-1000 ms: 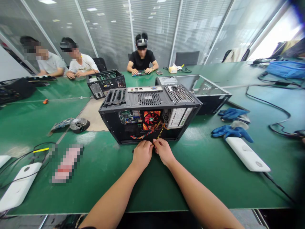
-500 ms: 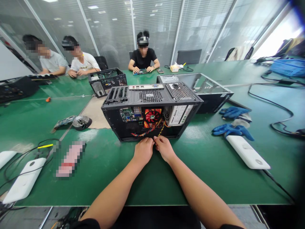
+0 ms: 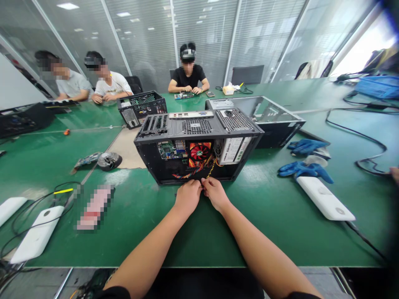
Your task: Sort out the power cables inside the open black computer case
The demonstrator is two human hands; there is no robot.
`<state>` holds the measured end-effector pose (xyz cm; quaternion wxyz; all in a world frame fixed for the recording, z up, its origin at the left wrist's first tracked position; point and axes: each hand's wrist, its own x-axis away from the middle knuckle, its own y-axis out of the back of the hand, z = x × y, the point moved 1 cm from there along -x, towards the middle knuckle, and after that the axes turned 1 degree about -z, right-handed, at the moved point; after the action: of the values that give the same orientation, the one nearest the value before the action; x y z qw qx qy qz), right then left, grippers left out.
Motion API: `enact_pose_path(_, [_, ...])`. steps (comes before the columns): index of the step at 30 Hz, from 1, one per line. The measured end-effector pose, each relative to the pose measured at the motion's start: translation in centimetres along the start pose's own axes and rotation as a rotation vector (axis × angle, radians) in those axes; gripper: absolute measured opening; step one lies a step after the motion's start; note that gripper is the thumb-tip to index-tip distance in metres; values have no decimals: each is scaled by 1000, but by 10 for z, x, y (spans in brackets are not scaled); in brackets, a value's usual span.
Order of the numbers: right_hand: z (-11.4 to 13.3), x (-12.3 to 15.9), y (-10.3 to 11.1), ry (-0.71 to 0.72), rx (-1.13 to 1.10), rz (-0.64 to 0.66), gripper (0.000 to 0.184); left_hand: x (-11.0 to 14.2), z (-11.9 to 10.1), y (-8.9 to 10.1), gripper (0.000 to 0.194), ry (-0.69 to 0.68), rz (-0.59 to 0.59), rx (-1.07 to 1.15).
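A black computer case lies before me with its open side towards me. Inside it sit a red-and-black fan, a green motherboard and a power supply with a white label. From the power supply a yellow-and-black cable runs down to the case's lower edge, into the fingers of my right hand, which are pinched. My left hand is closed too, its fingertips almost against the right ones; what it grips is hidden. Multicoloured wires lie in the case just beyond my left hand.
Behind stand another open case and a smaller one. Blue gloves and a white power bank lie right; cables and another power bank lie left. Across the table a person handles a circuit board.
My hands stay pinched together at the case's lower edge. The view has shifted slightly. Across the table, the person's hands have moved closer together over the board; another hand appears at the right edge.
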<state>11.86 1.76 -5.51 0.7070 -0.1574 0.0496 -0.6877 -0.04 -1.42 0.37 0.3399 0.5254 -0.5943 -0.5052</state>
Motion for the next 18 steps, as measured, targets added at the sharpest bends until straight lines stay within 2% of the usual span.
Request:
enact_pose_path(6, [1,0,0,-4,-15,12,48,-1,-2,2,15,23,43,-6])
enact_pose_path(18, [2,1,-1,-23,-28,20,47,0,3,1,16,-9,-2,-63])
